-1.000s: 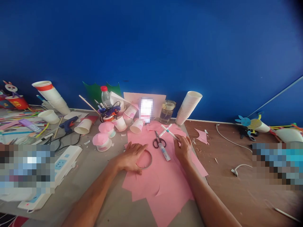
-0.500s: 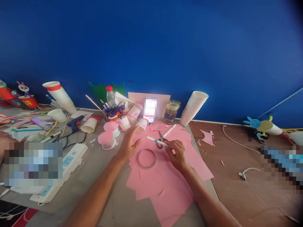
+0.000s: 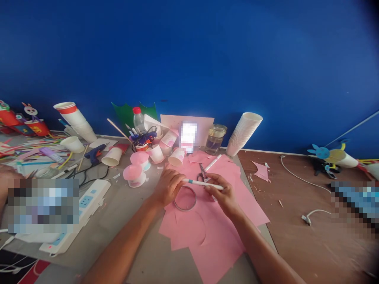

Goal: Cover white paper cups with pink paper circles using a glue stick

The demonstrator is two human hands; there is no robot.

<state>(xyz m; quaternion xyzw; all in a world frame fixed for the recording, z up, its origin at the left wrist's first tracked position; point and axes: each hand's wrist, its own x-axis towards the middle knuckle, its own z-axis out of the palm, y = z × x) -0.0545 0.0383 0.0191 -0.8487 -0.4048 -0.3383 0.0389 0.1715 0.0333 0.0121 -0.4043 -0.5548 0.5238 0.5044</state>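
A white marker (image 3: 204, 183) with a teal band lies level between my two hands. My right hand (image 3: 224, 193) pinches its right part. My left hand (image 3: 168, 184) has its fingers closed at the marker's banded left end, whose tip is hidden by them. Just below my left hand, a thin metal ring (image 3: 194, 202) rests on pink paper (image 3: 213, 236). Scissors (image 3: 202, 170) lie behind the marker, partly covered by it. Farther back on the paper is a second white pen (image 3: 213, 162).
Pink-topped paper cups (image 3: 134, 175), a stack of paper cups (image 3: 244, 132), a lidded glass jar (image 3: 215, 140) and a glue gun (image 3: 95, 154) stand or lie around. A power strip (image 3: 84, 213) is at left. Another person's hand (image 3: 10, 179) shows at the far left.
My left hand has moved in and closed on the marker's left end. My right hand has shifted slightly right, turning the marker flatter.
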